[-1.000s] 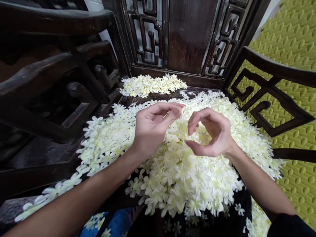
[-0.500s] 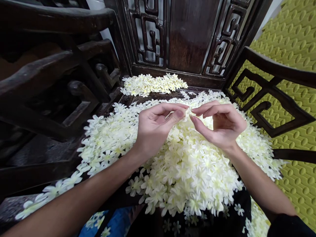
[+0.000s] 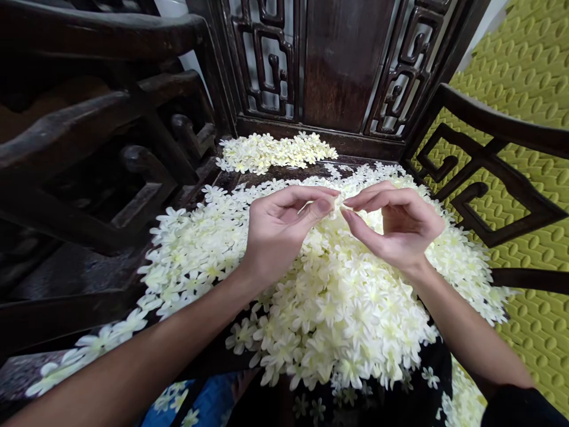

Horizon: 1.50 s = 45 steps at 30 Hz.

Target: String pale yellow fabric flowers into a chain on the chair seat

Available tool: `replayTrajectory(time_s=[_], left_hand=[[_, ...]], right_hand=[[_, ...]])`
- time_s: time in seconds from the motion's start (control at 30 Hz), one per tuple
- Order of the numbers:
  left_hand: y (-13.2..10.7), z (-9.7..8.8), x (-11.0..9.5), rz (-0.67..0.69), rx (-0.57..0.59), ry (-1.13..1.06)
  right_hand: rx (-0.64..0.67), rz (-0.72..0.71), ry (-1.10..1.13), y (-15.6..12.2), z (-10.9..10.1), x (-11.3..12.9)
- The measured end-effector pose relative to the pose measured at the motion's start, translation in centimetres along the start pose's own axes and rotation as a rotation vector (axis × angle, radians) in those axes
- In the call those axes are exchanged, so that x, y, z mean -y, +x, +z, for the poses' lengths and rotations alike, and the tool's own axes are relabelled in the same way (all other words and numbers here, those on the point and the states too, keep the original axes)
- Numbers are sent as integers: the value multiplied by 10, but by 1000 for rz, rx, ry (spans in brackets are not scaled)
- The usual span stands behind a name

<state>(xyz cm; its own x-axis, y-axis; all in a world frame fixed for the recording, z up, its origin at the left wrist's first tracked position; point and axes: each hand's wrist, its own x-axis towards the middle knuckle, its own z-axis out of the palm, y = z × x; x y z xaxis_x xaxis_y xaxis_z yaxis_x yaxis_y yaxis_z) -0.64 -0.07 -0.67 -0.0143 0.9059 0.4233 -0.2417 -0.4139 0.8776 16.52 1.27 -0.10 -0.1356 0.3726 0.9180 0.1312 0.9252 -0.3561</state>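
My left hand (image 3: 284, 222) pinches a small white flower (image 3: 336, 206) between thumb and forefinger; most of it blends into the pale blossoms behind. Close by on its right, my right hand (image 3: 398, 219) curls thumb and forefinger into a near-closed pinch at the flower's edge. What lies between those right fingertips is too small to make out. Beneath both hands spreads a large heap of loose, white, five-petalled artificial-looking flowers (image 3: 338, 314) with pale yellow centres.
A smaller flower pile (image 3: 275, 152) lies at the back of the dark wooden seat. Carved armrests stand on the left (image 3: 151, 178) and right (image 3: 484, 172), with a carved backrest (image 3: 347, 65) ahead. A yellow-green patterned mat (image 3: 533, 320) covers the right side.
My right fingertips have drawn slightly closer together and a touch toward the left hand. My left hand keeps its pinch in the same place.
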Motion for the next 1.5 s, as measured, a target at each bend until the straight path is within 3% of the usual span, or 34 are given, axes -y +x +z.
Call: replayTrajectory(time_s=[0.67, 0.97, 1.17, 1.5], left_hand=[[-1, 0, 3, -11, -5, 20], [2, -4, 5, -37, -39, 18], [1, -2, 4, -19, -24, 35], [-1, 0, 2, -28, -11, 9]], right_hand=[[60, 143, 98, -1, 3, 6], [224, 120, 117, -5, 1, 4], [101, 92, -46, -2, 0, 0], [75, 53, -47, 0, 1, -1]])
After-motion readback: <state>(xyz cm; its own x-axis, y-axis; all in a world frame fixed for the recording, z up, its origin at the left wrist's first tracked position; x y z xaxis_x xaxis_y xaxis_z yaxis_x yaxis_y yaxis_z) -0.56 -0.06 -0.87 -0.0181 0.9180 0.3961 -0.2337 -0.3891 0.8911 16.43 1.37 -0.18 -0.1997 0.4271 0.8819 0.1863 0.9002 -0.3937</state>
